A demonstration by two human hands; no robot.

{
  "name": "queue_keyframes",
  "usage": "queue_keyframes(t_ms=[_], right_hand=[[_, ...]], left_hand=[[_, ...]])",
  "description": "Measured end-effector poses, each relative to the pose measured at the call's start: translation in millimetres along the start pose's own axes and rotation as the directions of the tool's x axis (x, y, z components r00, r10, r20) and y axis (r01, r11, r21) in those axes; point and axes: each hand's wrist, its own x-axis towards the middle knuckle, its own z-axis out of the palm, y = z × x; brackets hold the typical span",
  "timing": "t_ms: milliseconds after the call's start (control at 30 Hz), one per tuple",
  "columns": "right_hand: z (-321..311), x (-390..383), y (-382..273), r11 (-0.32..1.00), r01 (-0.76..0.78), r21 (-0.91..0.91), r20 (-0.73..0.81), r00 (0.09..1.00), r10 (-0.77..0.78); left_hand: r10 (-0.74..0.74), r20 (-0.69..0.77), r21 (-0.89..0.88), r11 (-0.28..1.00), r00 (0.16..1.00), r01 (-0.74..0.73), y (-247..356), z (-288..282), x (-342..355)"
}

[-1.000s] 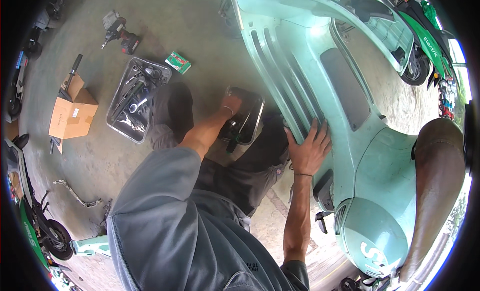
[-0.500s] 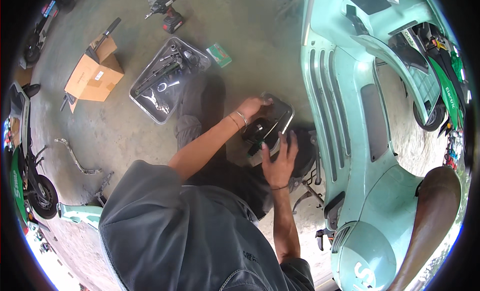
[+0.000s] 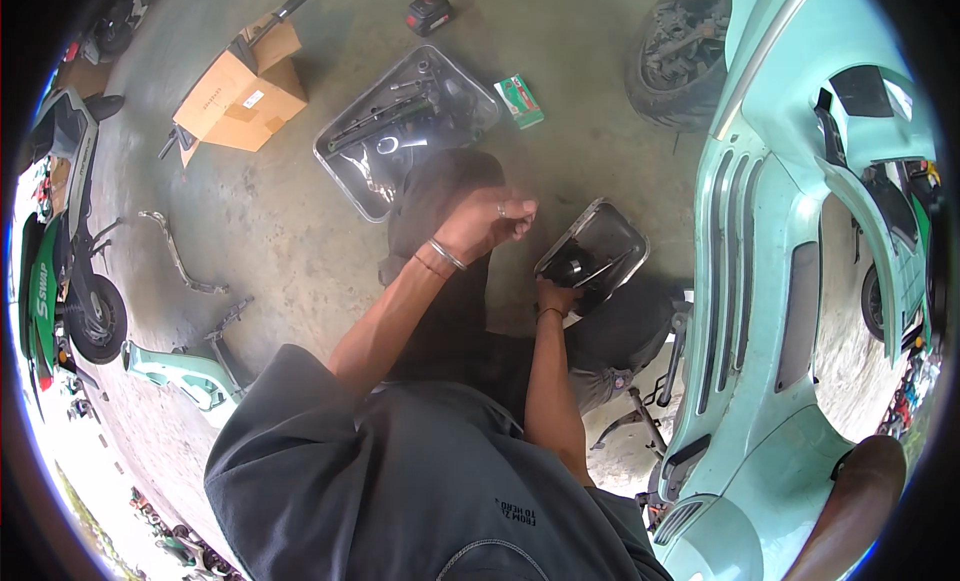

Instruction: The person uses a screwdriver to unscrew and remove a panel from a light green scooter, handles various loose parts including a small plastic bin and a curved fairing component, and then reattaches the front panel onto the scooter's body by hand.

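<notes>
My left hand [image 3: 495, 216] is raised over my dark-trousered leg, left of the small metal tray [image 3: 630, 243], fingertips pinched; whatever they hold is too small to make out. My right hand [image 3: 558, 297] is at that tray's near left corner, fingers curled and partly hidden beside a round black part [image 3: 566, 266] and a long tool lying inside. A larger tray [image 3: 338, 171] of wrenches and other tools sits beyond my left hand, with a small green box [image 3: 517, 101] at its right.
A mint scooter body [image 3: 750, 431] fills the right side; a tyre [image 3: 660, 81] lies beyond. Around the left are a cardboard box [image 3: 235, 101], a bent metal part [image 3: 180, 261], a mint panel [image 3: 180, 376] and a green scooter [image 3: 40, 301]. A cordless power tool [image 3: 428, 11] lies at the top.
My right hand has left the scooter's floorboard and come down to the small tray. My left hand has lifted out of that tray toward the left. The view has shifted.
</notes>
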Motion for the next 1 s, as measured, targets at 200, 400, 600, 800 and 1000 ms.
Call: queue_keyframes(t_ms=[200, 400, 600, 800, 1000], right_hand=[[29, 51, 27, 0.867, 0.312, 0.389, -0.003, 0.941, -0.337], [20, 85, 41, 0.696, 0.050, 0.716, 0.191, 0.945, -0.264], [-37, -122, 54, 0.816, 0.290, 0.500, 0.279, 0.838, -0.469], [-157, -236, 87, 0.874, 0.358, 0.329, 0.547, 0.682, -0.485], [-292, -391, 18, 0.806, 0.592, -0.004, 0.689, 0.586, -0.427]], left_hand=[[-0.048, 0.051, -0.025, 0.998, 0.998, 0.049, 0, 10, -17], [0.029, 0.102, 0.030, 0.999, 0.994, -0.033, 24, 40, -49], [-0.036, -0.240, -0.061, 0.998, 0.970, 0.022, 70, 47, -153], [-0.191, -0.335, -0.302, 0.949, 0.923, 0.087, 81, 92, -237], [-0.287, -0.633, -0.598, 0.771, 0.719, -0.219, 73, 114, -339]])
